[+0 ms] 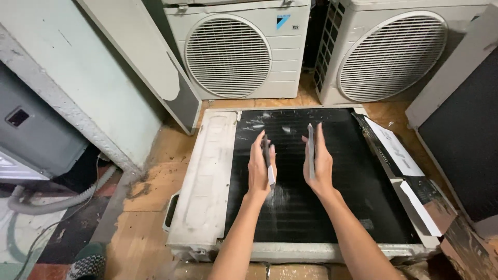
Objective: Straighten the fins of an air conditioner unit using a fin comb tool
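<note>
Condenser coil flat beneath both hands; left hand, right hand edge-on, fingers straight, pressed together, each against thin strip.

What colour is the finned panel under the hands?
Black finned panel, with whitish smudges, seen in the head view.

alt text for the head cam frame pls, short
Two bare hands, left hand and right hand, each hold a thin flat tool edge-on above the black finned coil of an air-conditioner unit lying flat on the floor. Two more outdoor units stand behind it.
</note>
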